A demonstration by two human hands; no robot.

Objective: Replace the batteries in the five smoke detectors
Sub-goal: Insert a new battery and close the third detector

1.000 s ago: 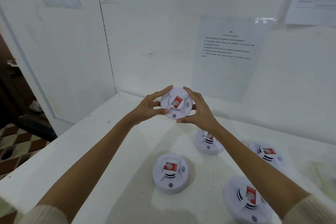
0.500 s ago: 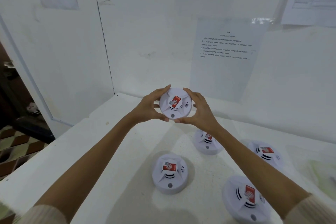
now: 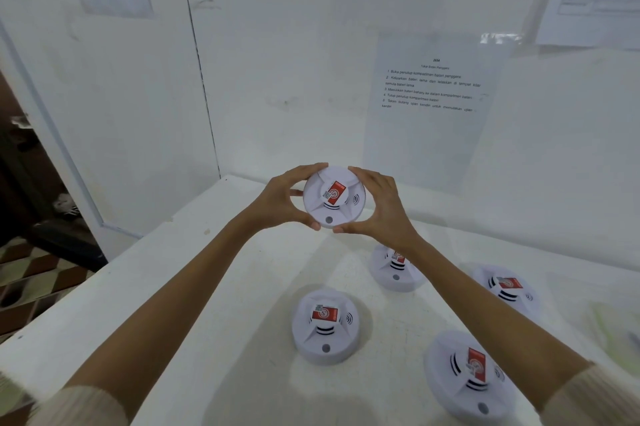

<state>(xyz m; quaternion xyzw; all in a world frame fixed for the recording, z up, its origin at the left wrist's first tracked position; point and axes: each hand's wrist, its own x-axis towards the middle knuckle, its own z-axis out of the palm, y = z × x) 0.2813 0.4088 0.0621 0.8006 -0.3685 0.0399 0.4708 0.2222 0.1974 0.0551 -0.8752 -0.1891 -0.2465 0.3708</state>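
both hands, left hand [image 3: 277, 199] and right hand [image 3: 379, 204], clasp raised smoke detector [image 3: 334, 196] between them, seemingly by rim.

white table [image 3: 173, 287], taped instruction sheet [image 3: 429, 141], tiled floor [image 3: 31, 273]

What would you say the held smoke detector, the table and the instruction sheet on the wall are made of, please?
Held smoke detector: probably moulded plastic, white and matt, with crisp vent slots. Table: white painted or coated top, scuffed and speckled; what lies beneath is unclear. Instruction sheet: printed paper, seemingly in a glossy sleeve, taped at its top corner.
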